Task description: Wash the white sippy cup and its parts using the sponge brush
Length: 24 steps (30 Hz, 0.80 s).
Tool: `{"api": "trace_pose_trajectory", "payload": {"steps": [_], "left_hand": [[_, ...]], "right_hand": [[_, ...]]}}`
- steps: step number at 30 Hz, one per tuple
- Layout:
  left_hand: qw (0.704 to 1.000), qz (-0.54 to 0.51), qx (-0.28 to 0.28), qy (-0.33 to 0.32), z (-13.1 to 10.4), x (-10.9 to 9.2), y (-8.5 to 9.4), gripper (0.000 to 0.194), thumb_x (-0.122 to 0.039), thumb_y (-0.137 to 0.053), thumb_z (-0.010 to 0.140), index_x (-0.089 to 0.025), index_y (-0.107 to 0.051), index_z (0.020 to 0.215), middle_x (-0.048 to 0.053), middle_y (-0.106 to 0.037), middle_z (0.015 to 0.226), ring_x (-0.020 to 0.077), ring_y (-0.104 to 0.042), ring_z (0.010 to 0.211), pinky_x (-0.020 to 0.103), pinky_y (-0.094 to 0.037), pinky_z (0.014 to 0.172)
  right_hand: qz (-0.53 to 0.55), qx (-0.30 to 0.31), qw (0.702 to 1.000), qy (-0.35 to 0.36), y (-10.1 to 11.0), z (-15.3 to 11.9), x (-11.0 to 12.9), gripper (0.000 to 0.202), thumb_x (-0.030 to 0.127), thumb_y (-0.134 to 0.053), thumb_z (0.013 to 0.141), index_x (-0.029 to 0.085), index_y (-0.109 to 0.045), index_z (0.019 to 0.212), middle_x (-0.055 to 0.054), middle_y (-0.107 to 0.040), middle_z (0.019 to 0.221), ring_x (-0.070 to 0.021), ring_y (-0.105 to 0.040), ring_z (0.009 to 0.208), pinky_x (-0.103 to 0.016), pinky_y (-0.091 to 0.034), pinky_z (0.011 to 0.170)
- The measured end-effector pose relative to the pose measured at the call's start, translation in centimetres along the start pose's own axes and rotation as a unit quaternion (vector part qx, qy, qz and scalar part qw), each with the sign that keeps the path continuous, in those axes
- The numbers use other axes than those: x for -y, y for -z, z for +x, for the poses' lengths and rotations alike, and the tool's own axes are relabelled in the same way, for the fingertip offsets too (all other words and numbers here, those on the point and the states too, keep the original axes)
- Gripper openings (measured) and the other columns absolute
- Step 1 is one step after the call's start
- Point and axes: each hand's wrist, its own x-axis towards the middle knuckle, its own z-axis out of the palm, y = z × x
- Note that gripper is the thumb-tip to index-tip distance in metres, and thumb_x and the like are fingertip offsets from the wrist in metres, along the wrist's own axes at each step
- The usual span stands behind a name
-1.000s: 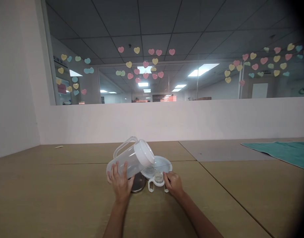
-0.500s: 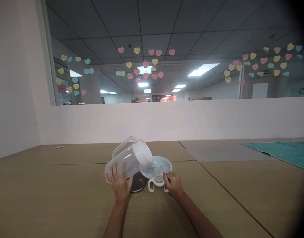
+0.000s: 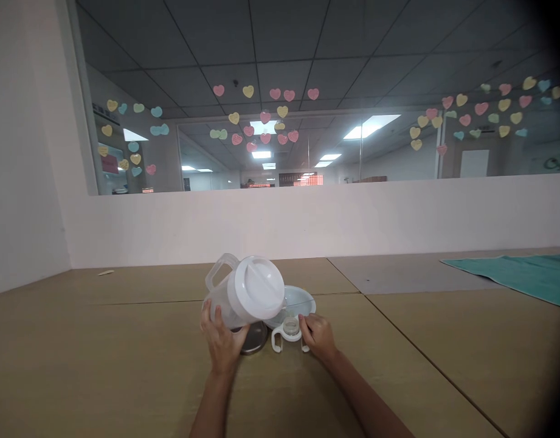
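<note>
My left hand (image 3: pixel 222 344) is closed around the lower side of a clear plastic pitcher (image 3: pixel 219 299). The pitcher leans to the right, its white lid (image 3: pixel 260 286) facing partly towards me and its loop handle at the upper left. My right hand (image 3: pixel 320 337) grips the right side of a small clear bottle with a white two-handled holder (image 3: pixel 283 336). This bottle's mouth is open at the top, just below and right of the pitcher's lid. Whether any liquid is flowing cannot be made out.
Behind the bottle stands a pale blue-white bowl (image 3: pixel 306 299), partly covered by the pitcher. A dark round metal dish or lid (image 3: pixel 256 342) lies under the pitcher. A green cloth (image 3: pixel 521 277) is at the far right, and a small flat piece (image 3: pixel 106 272) at the far left.
The pitcher has turned in my left hand, so more of its lid's top faces me; its handle has swung left. My right hand and the bottle have barely moved.
</note>
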Motion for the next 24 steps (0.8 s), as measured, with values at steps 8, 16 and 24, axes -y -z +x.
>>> {"api": "trace_pose_trajectory", "payload": {"steps": [8,16,24], "left_hand": [[1.0,-0.006,0.014,-0.013,-0.02,0.13,-0.1,0.094,-0.042,-0.073,0.066,-0.016,-0.017,0.136,0.026,-0.026,0.14,0.0374,-0.028,0.131,0.057,-0.034,0.099],[1.0,0.006,0.02,-0.019,0.19,0.04,0.08,0.094,-0.041,-0.073,0.066,-0.017,-0.017,0.136,0.025,-0.025,0.14,0.037,-0.028,0.131,0.056,-0.034,0.099],[1.0,0.008,0.017,-0.025,0.31,-0.07,0.08,0.091,-0.04,-0.073,0.066,-0.017,-0.019,0.135,0.025,-0.026,0.14,0.038,-0.027,0.131,0.058,-0.032,0.1]], "right_hand": [[-0.001,0.006,1.0,0.0,-0.07,-0.01,-0.05,0.049,0.024,-0.034,0.094,0.016,-0.049,0.048,0.0,-0.048,0.044,-0.008,-0.042,0.044,-0.025,-0.023,0.051],[-0.004,0.0,1.0,0.003,-0.16,-0.04,-0.13,0.048,0.023,-0.035,0.093,0.016,-0.05,0.048,0.0,-0.048,0.044,-0.0084,-0.041,0.044,-0.025,-0.022,0.051],[-0.004,0.001,1.0,-0.001,-0.22,-0.06,-0.14,0.048,0.024,-0.035,0.093,0.017,-0.05,0.048,-0.001,-0.048,0.044,-0.0087,-0.041,0.044,-0.025,-0.022,0.051]]}}
